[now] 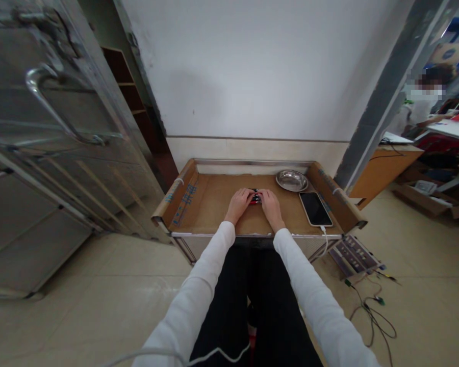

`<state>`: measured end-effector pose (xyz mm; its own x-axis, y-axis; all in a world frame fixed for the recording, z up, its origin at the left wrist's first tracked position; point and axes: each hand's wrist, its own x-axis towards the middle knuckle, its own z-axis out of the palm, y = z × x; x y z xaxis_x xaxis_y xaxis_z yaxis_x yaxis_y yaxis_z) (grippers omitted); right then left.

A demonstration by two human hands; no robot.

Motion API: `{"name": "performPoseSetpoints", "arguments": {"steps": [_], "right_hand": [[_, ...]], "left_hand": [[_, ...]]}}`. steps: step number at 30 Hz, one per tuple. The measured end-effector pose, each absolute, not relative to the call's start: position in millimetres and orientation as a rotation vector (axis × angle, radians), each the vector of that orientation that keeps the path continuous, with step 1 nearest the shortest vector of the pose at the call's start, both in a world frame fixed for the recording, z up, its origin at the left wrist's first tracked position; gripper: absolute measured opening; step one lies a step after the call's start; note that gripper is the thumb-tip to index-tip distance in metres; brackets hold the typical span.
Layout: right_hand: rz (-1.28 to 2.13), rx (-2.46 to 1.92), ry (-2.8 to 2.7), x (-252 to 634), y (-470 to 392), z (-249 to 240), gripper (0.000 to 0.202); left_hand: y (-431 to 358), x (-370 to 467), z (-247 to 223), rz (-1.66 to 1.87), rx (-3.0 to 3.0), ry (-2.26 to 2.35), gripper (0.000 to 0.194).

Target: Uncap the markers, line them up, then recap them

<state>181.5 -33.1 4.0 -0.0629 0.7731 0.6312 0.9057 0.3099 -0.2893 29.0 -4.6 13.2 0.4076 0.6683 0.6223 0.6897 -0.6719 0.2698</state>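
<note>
On the cardboard-lined cart top [210, 214], a small red, black and silver object [256, 199] lies between my two hands. Its kind cannot be made out at this size. My left hand [239, 204] has its fingers curled onto the left side of the object. From the other side, my right hand [271, 206] closes its fingers on the right part. The fingertips of both hands nearly meet over it and hide much of it. To the right of my right hand is a smartphone [315, 209] with a white cable plugged in. Behind the phone sits a round metal dish [291, 180].
Folded cardboard sides [338, 199] rise at the cart's ends. A white wall [260, 71] stands behind it, a metal door [80, 97] at left. Right of the cart, a dark electrical box [355, 257] and loose cables [373, 316] lie on the floor. A person [421, 104] is at the far right.
</note>
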Motion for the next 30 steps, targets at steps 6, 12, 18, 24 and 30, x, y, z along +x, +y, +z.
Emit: {"name": "performPoseSetpoints", "arguments": {"steps": [6,12,18,24,30], "right_hand": [[-0.121,-1.393,-1.926,180.0,-32.0,2.6,0.027],[-0.119,-1.409,-1.968,181.8,-34.4,3.8,0.025],[-0.169,-1.494,-1.855,185.2,-32.7,0.9,0.025],[-0.218,-1.547,-1.749,186.7,-31.9,-1.2,0.029],[-0.239,-1.54,-1.738,184.9,-32.4,0.4,0.031]], "left_hand": [[-6.9,28.2,13.4,-1.143,-2.648,-1.23,0.019],[-8.9,25.6,13.4,-1.122,-2.696,-1.234,0.017],[-8.5,26.0,12.6,-1.146,-2.703,-1.266,0.018],[-6.4,25.8,10.4,-1.12,-2.756,-1.197,0.013],[-4.8,25.3,11.8,-0.993,-2.828,-1.16,0.017]]}}
